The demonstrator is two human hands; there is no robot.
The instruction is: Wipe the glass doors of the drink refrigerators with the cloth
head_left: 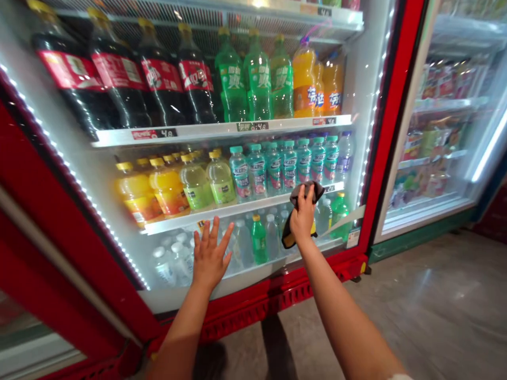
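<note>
My right hand (302, 215) presses a dark grey cloth with a yellow edge (304, 196) flat against the glass door (358, 158) of a red drinks fridge, low on the right side. My left hand (209, 254) rests flat on the same glass lower left, fingers spread, holding nothing. Behind the glass stand rows of bottles: dark cola bottles (119, 79), green bottles (257, 79) and orange bottles (312, 79) on the top shelf, yellow juice bottles (166, 187) and teal-capped bottles (289, 163) on the middle shelf, clear water bottles (178, 258) at the bottom.
The fridge's red frame (382, 132) runs down the right side and along the base (277, 295). A second glass-door fridge (443, 132) with packaged drinks stands to the right. A red door panel (47, 237) angles in at the left. Grey tiled floor (435, 306) lies below.
</note>
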